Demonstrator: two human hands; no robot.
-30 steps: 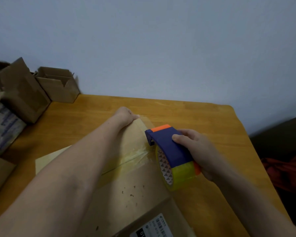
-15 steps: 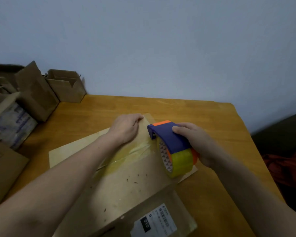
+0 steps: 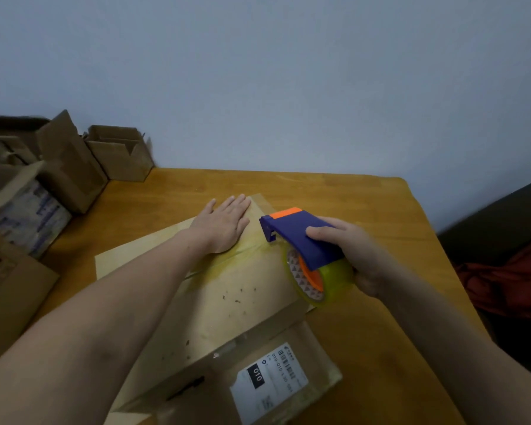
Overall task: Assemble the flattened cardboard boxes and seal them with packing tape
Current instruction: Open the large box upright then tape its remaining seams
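The wooden table (image 3: 365,204) is carrying the whole job, and the cardboard box (image 3: 249,289) is lying in the middle of it, seam side up, label toward the person. The left hand (image 3: 224,223) is pressing flat on the far end, fingers straight, probably pinning the flaps so the seam can't spring. The right hand (image 3: 359,256) is wrapping round the tape dispenser (image 3: 301,237), nose tipping down at the box edge, likely for a cut. The yellowish tape strip (image 3: 227,259) is running along the seam.
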